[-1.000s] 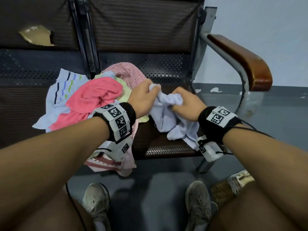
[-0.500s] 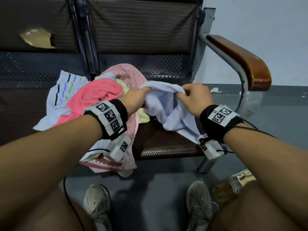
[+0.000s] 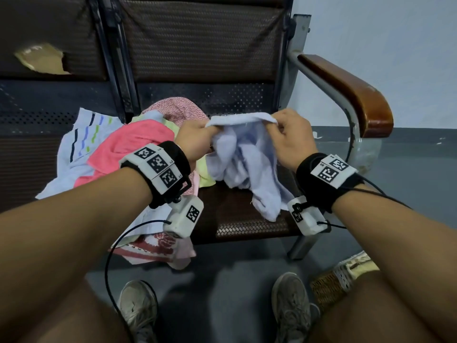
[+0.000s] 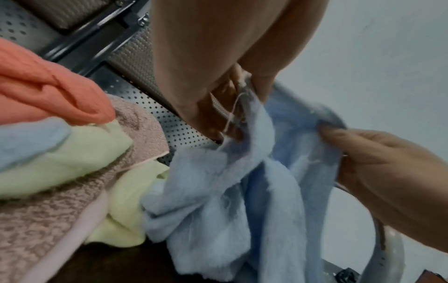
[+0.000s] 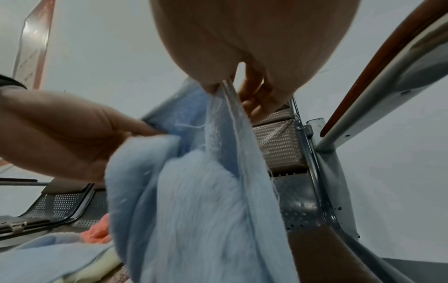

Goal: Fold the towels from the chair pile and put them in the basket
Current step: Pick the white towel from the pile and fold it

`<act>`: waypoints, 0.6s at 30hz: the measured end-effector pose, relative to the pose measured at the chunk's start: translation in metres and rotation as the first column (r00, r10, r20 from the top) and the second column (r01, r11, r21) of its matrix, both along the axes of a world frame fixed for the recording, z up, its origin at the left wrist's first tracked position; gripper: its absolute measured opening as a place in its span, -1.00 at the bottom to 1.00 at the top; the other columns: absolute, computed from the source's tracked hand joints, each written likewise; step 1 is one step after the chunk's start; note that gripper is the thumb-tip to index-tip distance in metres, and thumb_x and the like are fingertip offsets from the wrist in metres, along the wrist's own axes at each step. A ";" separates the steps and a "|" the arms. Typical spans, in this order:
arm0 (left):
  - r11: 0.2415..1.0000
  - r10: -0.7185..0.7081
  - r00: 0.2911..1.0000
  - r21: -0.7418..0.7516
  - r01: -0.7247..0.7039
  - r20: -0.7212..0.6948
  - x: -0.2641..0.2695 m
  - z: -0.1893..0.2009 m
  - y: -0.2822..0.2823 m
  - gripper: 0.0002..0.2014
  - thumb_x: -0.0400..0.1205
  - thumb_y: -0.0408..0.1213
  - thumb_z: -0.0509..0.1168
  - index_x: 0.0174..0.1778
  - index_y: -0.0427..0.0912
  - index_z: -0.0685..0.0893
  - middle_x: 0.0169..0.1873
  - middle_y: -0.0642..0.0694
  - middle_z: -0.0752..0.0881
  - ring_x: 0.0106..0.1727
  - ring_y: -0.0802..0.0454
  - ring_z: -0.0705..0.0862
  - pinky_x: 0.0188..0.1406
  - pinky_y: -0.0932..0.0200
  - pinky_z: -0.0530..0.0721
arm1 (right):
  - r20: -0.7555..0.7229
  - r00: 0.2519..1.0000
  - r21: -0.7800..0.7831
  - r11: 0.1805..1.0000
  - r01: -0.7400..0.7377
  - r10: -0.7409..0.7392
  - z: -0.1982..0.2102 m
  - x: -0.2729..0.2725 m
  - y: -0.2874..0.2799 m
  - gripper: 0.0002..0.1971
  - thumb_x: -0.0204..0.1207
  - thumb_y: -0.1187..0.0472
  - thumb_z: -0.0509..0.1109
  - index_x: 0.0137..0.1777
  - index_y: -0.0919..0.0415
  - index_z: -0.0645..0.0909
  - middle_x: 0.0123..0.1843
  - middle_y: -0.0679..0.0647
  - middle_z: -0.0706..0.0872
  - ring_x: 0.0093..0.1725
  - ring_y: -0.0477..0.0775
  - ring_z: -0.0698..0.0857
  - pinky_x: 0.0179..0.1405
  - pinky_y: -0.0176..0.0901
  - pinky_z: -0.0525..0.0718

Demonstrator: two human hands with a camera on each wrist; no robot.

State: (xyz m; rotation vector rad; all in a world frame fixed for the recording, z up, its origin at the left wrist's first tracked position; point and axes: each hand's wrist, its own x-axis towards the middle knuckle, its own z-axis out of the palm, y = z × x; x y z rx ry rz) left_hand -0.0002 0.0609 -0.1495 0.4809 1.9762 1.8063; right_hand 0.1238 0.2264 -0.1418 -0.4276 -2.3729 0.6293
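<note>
Both hands hold a pale blue towel [image 3: 243, 157] up over the brown chair seat [image 3: 247, 219]. My left hand [image 3: 197, 137] pinches its top edge on the left, and my right hand [image 3: 286, 134] pinches the same edge on the right. The rest of the blue towel [image 4: 242, 201] hangs crumpled between them, its lower end touching the seat. The blue towel [image 5: 194, 201] fills the right wrist view below the fingers. The pile [image 3: 128, 144] of pink, yellow-green, striped and speckled towels lies on the seat to the left. A corner of the wicker basket [image 3: 329, 285] shows on the floor at lower right.
A wooden armrest [image 3: 351, 92] on a metal frame stands to the right of the seat. The chair back [image 3: 202, 40] rises behind the towels. One towel [image 3: 158, 246] hangs off the seat's front edge. My two shoes [image 3: 291, 308] rest on the grey floor below.
Both hands have risen and moved apart, stretching the blue towel's top edge between them. A second ago they held it bunched close together lower down.
</note>
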 end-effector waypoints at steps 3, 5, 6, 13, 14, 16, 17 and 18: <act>0.982 -0.006 0.998 -0.190 -0.006 -0.058 -0.010 -0.009 -0.005 -0.76 0.66 -0.17 0.38 -0.21 -0.26 0.74 -0.26 -0.24 0.66 -0.19 -0.07 0.59 -0.18 0.04 0.51 | -0.046 0.998 -0.018 0.999 -0.035 0.034 0.005 0.005 -0.002 -0.78 0.71 0.28 0.19 0.05 0.24 0.70 -0.10 0.03 0.73 -0.15 -0.07 0.64 -0.07 -0.26 0.54; 0.914 -0.041 0.987 -0.405 -0.024 -0.152 -0.017 -0.015 -0.008 -0.68 0.69 -0.05 0.32 -0.27 -0.19 0.71 -0.32 -0.14 0.67 -0.22 -0.08 0.61 -0.25 0.15 0.52 | -0.094 0.986 -0.061 0.988 -0.141 0.135 0.008 0.008 -0.008 -0.67 0.65 0.41 0.16 0.33 0.22 0.60 0.08 -0.09 0.70 -0.11 -0.40 0.61 -0.01 -0.59 0.45; 0.855 -0.062 0.980 -0.516 -0.046 -0.190 -0.019 -0.017 -0.010 -0.65 0.71 -0.02 0.26 -0.21 -0.22 0.71 -0.27 -0.15 0.68 -0.19 -0.10 0.61 -0.25 0.16 0.53 | -0.089 0.978 -0.056 0.979 -0.195 0.190 0.009 0.009 -0.011 -0.64 0.62 0.45 0.15 0.34 0.21 0.55 0.10 -0.12 0.66 -0.13 -0.44 0.59 -0.02 -0.60 0.42; 0.983 0.038 0.969 -0.182 0.007 0.242 0.000 -0.001 -0.002 -0.82 0.70 -0.22 0.18 -0.17 -0.14 0.62 -0.15 -0.21 0.69 -0.20 -0.14 0.68 -0.28 0.12 0.73 | 0.525 0.772 -0.121 0.929 -0.349 0.358 0.003 0.010 -0.046 -0.70 0.55 0.22 0.28 -0.25 -0.01 0.83 -0.49 -0.18 0.69 -0.41 -0.15 0.61 -0.32 -0.31 0.54; 0.996 0.004 0.958 -0.082 0.021 0.286 0.006 0.004 0.003 -0.81 0.67 -0.29 0.18 -0.24 -0.12 0.61 -0.21 -0.19 0.68 -0.21 -0.13 0.68 -0.28 0.15 0.71 | 0.536 0.775 -0.121 0.939 -0.322 0.335 -0.001 0.008 -0.050 -0.73 0.56 0.10 0.32 -0.24 0.04 0.84 -0.46 -0.09 0.71 -0.37 -0.09 0.62 -0.28 -0.24 0.57; 0.996 -0.059 0.954 0.079 0.037 0.294 0.018 0.012 0.011 -0.75 0.63 -0.39 0.13 -0.27 -0.12 0.67 -0.15 -0.29 0.72 -0.10 -0.17 0.71 -0.17 0.00 0.69 | 0.509 0.824 -0.123 0.969 -0.214 0.247 -0.006 0.002 -0.052 -0.63 0.53 -0.13 0.37 -0.28 0.13 0.79 -0.38 0.03 0.73 -0.32 -0.04 0.65 -0.27 -0.12 0.60; 0.991 -0.072 0.956 0.128 0.036 0.284 0.022 0.015 0.013 -0.74 0.64 -0.40 0.11 -0.20 -0.16 0.71 -0.06 -0.35 0.75 0.00 -0.20 0.74 -0.11 -0.06 0.70 | 0.487 0.849 -0.140 0.978 -0.153 0.203 -0.008 -0.001 -0.050 -0.60 0.52 -0.19 0.39 -0.30 0.12 0.77 -0.38 0.00 0.74 -0.33 -0.09 0.67 -0.31 -0.17 0.61; 0.985 -0.077 0.956 0.169 0.030 0.284 0.025 0.017 0.014 -0.74 0.66 -0.38 0.12 -0.07 -0.22 0.75 0.04 -0.38 0.76 0.09 -0.21 0.76 -0.05 -0.08 0.73 | 0.461 0.871 -0.167 0.981 -0.103 0.170 -0.009 -0.004 -0.048 -0.61 0.53 -0.18 0.39 -0.33 0.10 0.74 -0.43 -0.05 0.74 -0.37 -0.16 0.68 -0.38 -0.27 0.59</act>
